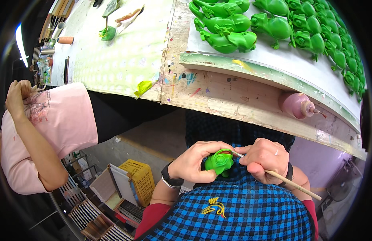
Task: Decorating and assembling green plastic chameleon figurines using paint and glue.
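My left hand is wrapped round a small green chameleon figure, its head turned up between thumb and fingers. A dark red strip shows along its mouth. My right hand grips a paintbrush with a pale wooden handle that slants down to the right. The brush's tip lies at the figure's mouth, close to my left fingertips; whether it touches is too small to tell. Both hands are held in front of my blue checked apron, below the table edge.
On a raised white board beyond my hands lie many green chameleon figures. A pink squeeze bottle lies on the paint-spotted table ledge. A person in a pink shirt is at the left, above a yellow crate.
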Demonstrator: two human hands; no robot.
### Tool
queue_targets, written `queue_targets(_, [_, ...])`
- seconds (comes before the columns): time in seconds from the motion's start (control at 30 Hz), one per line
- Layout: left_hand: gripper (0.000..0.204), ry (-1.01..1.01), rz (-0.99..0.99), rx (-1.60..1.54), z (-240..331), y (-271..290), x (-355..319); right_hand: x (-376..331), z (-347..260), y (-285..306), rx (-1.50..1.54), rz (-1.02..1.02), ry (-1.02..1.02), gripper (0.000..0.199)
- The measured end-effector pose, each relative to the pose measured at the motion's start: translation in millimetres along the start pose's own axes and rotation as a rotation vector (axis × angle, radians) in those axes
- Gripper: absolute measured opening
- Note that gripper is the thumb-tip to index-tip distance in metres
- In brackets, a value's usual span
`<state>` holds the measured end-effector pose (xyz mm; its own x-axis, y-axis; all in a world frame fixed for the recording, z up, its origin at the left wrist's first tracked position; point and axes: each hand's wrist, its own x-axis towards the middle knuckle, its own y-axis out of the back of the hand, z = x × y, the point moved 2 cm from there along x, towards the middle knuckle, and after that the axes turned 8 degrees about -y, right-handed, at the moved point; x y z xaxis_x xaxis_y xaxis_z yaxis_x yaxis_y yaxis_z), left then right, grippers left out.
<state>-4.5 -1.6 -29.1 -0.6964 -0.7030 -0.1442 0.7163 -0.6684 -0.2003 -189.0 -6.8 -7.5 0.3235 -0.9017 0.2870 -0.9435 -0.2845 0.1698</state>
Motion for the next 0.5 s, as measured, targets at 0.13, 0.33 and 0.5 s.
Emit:
queue_targets(0.13, [0.048, -0.032, 0.010, 0.004, 1.8, 0.2, 0.8, 0.2, 0.1, 0.2, -0.011, -0.011, 0.004, 0.021])
queue_targets(0.33, [0.050, 0.004, 0.011, -0.017, 3.4, -0.9, 2.3, -3.1, -0.5, 4.6, -0.006, -0.035, -0.018, 0.022])
queue_targets(0.5, [0.050, 0.107, 0.041, -0.149, 0.8, 0.9, -1.8, -16.2, -14.9, 30.4, 0.215, 0.262, 0.072, 0.039])
